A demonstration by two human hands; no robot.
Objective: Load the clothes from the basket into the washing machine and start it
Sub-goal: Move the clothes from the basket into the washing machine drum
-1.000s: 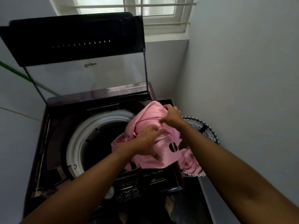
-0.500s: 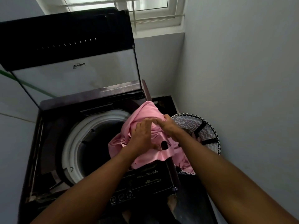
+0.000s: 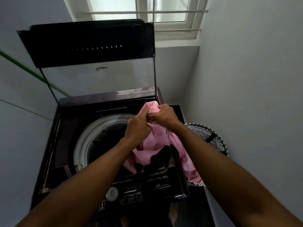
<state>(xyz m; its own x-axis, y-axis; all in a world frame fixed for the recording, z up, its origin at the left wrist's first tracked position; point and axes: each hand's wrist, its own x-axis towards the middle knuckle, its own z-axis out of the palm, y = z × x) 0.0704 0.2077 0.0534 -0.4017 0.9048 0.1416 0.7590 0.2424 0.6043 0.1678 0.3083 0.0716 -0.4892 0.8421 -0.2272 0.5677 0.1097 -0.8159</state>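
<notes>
A pink garment hangs bunched over the right side of the open drum of a dark top-loading washing machine. My left hand and my right hand both grip its upper part, close together above the drum's right rim. The cloth's lower end trails down to the right over the machine's edge into the zigzag-patterned laundry basket. The machine's lid stands upright at the back. The control panel with a round dial and buttons lies along the front edge.
A grey wall runs close along the right, behind the basket. A window sits above the machine. Another wall with a green line closes the left side. A bare foot shows on the dark floor below the panel.
Both hands have gathered the pink garment tighter and lifted it higher and further back over the drum. More of the cloth has come up out of the basket.
</notes>
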